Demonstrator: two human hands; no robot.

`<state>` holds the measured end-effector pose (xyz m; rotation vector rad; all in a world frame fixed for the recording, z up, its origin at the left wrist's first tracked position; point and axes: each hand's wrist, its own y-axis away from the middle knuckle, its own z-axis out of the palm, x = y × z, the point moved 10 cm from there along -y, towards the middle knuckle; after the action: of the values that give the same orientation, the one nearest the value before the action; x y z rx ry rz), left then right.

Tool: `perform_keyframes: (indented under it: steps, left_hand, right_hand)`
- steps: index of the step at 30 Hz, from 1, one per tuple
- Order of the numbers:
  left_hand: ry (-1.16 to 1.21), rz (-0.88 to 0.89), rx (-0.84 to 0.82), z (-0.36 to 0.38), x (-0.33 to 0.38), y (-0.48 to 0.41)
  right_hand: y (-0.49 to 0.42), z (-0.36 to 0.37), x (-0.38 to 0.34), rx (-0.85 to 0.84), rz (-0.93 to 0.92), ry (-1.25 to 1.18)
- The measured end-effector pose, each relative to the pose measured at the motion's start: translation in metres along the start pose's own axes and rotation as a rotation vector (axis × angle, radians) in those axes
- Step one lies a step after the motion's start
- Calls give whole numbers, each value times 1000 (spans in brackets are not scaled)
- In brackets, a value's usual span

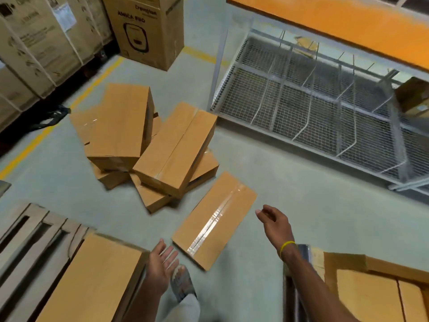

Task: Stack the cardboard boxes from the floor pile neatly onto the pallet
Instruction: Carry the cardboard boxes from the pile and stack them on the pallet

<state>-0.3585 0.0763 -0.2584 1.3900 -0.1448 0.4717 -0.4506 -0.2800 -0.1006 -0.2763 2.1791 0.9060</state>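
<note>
Both hands are empty. The left hand (162,263) is spread palm up by the near corner of a taped box (213,220), and the right hand (275,223) hangs open and relaxed just right of it. That box lies flat on the floor between them, apart from the floor pile (148,145) farther off. The step looks like reaching for the next box. The next move calls for gripping its two long sides, lifting, and turning left to the pallet (25,228), to set it beside the stacked box (92,280).
</note>
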Motion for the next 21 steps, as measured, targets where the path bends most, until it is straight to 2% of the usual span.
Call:
perform_keyframes:
  steps: [5,9,15,21]
  left_hand:
    - [-60,-19,16,44,12,-15]
    - [-33,-37,135,48,0,-72]
    - [47,-56,351,30,-64,-220]
    - [-73,1,646,-8,-148,-347]
  right_hand:
    - [-83,4,-23,-68,17,76]
    - [-174,39,-15,-170,-12,192]
    - [-349,124,83,-306,-32,377]
    - [-497,172,179,-263,-133,491]
